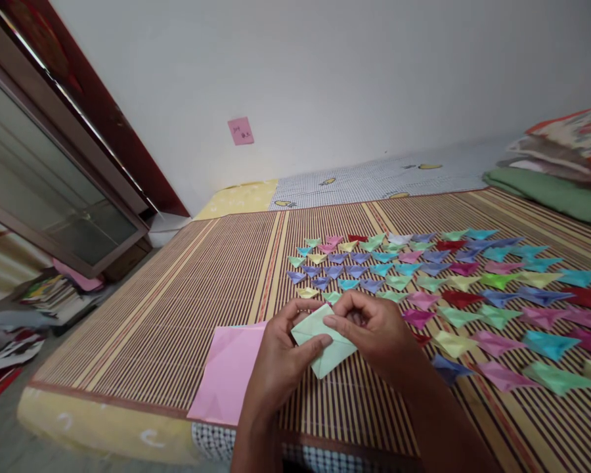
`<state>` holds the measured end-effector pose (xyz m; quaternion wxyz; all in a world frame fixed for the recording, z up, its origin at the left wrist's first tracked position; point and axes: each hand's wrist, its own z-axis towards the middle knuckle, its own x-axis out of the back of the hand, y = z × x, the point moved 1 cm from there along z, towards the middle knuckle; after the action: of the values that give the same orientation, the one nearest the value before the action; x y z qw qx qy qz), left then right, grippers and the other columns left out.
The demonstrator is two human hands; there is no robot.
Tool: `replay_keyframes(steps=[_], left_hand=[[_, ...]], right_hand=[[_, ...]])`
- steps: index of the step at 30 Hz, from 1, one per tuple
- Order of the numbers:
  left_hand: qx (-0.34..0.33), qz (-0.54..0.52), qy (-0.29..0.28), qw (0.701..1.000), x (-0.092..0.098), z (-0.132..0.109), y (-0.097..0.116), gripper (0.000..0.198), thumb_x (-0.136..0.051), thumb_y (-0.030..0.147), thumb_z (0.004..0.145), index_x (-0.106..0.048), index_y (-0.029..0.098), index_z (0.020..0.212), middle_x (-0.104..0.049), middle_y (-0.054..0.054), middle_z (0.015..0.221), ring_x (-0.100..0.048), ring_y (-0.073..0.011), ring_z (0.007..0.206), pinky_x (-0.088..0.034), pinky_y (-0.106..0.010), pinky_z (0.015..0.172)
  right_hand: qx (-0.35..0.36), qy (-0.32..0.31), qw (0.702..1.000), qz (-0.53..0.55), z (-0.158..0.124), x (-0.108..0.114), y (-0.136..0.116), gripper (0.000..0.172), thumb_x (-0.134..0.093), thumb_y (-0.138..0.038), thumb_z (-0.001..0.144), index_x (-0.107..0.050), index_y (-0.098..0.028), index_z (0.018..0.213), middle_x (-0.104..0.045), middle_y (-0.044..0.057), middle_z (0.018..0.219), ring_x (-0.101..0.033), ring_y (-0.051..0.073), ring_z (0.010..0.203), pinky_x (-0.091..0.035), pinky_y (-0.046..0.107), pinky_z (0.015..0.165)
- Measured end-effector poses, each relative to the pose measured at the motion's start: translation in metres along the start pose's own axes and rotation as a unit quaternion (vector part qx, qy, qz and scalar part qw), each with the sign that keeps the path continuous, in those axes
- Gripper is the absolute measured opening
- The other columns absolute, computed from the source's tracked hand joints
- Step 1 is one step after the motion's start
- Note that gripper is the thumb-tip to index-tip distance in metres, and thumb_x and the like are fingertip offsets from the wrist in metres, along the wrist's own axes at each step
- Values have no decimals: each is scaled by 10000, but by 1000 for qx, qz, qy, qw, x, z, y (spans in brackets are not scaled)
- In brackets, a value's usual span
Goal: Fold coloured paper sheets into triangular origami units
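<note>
Green paper: the green paper (333,355) is sitting in the lower middle of the frame, lifted just off the striped mat (177,315) and half folded, with one corner pointing down.
Left hand: the left hand (282,358) is pinching the paper's left edge, thumb lying across the top face and fingers closed underneath.
Right hand: the right hand (374,328) is clamping the paper's upper right edge, with its fingertips curling over the fold. How the crease beneath them is lying is probably hidden from this view.
Pink sheet: a pink sheet (229,371) is lying flat just left of the left wrist, with its lower corner hanging over the mat's near edge.
Folded pieces: rows of folded pieces (453,282) are spreading across the right half of the frame, and the nearest ones are lying just beside the right forearm.
Risk, crease: the paper is being held in the air rather than pressed on the mat, so a fold could be running off line if either pinch is shifting.
Risk, rows: the right forearm is resting close over the nearest pieces, so a sweep of it could be knocking them out of their rows.
Risk, pink sheet: a nudge from the left wrist could be sliding the overhanging sheet off the edge.
</note>
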<state>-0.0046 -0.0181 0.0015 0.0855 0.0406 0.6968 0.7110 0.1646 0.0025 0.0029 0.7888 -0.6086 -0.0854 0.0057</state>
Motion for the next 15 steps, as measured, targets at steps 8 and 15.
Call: replay_keyframes(steps=[8, 15], left_hand=[[7, -15, -3, 1000, 2, 1, 1, 384, -818, 250, 803, -675, 193, 1154, -690, 2, 804, -580, -115, 644, -444, -207, 592], [3, -43, 12, 999, -2, 3, 3, 376, -837, 229, 778, -687, 183, 1119, -659, 37, 722, -568, -91, 603, -428, -180, 565]], right_hand=[[1, -4, 1000, 4, 0, 0, 2, 213, -703, -315, 838, -596, -206, 689, -480, -59, 579, -393, 108, 521, -306, 249, 477], [4, -10, 1000, -5, 0, 0, 0, 208, -711, -297, 814, -599, -210, 661, -484, -57, 568, -389, 109, 520, -307, 254, 482]])
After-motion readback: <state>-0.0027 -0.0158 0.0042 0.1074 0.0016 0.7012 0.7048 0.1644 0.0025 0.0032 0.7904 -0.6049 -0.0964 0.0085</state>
